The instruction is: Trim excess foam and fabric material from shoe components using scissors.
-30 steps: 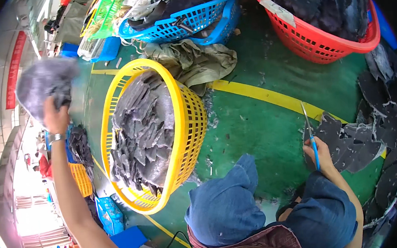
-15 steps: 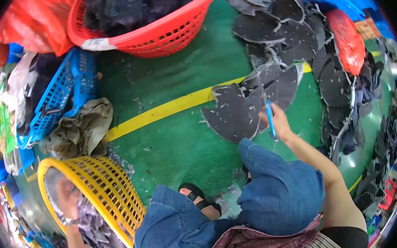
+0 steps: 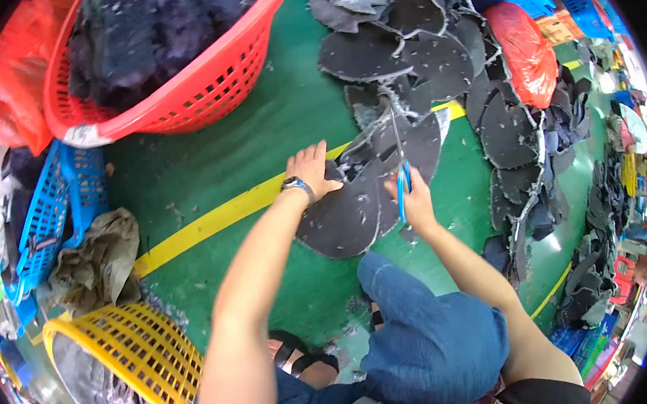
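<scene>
Dark grey, rounded sheet pieces with pale frayed edges lie joined on the green floor ahead of my knees. My left hand, a watch on its wrist, rests at the left edge of the nearest piece with its fingers stretched out. In my right hand is a pair of scissors with blue handles. The blades point away from me, over the pieces, close to a pale strip between them. Whether the blades are apart is hard to make out.
More grey pieces trail off ahead and to the right, beside a red plastic bag. A red basket of dark material stands far left. Nearer are a blue basket, a crumpled drab cloth and a tilted yellow basket of scraps.
My left hand has come out of the yellow basket and onto the grey piece. The scissors in my right hand now point forward over the pieces. The whole view has shifted.
</scene>
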`<state>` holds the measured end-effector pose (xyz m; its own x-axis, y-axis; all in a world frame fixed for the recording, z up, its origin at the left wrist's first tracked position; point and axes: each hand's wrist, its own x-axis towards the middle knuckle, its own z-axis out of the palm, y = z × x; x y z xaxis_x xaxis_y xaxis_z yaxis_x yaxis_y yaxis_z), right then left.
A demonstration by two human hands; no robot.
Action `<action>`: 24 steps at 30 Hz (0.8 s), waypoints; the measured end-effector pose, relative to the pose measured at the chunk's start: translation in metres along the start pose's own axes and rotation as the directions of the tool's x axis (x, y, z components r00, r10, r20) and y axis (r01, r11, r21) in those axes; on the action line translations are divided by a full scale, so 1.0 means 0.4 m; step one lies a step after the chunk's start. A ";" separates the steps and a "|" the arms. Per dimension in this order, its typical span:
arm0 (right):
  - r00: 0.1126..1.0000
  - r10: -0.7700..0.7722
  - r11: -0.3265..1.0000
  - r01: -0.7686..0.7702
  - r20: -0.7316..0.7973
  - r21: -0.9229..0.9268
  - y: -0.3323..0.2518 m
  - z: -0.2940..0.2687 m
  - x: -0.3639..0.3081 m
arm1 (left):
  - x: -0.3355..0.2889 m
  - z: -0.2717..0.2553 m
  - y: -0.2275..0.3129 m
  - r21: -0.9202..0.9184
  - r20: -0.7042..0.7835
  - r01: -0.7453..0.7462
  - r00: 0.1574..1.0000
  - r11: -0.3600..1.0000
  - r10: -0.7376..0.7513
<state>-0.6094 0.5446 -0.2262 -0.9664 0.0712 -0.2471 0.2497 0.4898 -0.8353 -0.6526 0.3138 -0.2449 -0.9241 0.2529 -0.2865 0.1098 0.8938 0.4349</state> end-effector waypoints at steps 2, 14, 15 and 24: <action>0.998 -0.053 0.998 0.052 -0.043 -0.023 -0.002 -0.040 -0.034 | 0.033 0.044 0.035 -0.079 0.153 0.145 0.979 0.986 -0.132; 0.362 0.169 0.985 -0.021 0.916 -0.174 -0.167 0.163 -0.137 | -0.559 -0.107 -0.349 -0.099 0.391 0.681 0.697 0.725 -0.601; 0.327 0.166 0.985 -0.008 0.930 -0.172 -0.188 0.186 -0.148 | -0.584 -0.112 -0.343 -0.166 0.415 0.747 0.645 0.644 -0.641; -0.058 0.554 0.833 0.059 0.831 -0.551 -0.334 0.302 -0.219 | -0.709 -0.035 -0.347 -0.549 0.141 0.591 0.762 0.591 -0.632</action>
<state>-0.5508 0.3682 -0.1523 0.2459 -0.4548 -0.8560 0.1168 0.8906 -0.4396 -0.4109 0.1130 -0.2121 -0.7222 -0.3193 -0.6136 -0.6823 0.4746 0.5561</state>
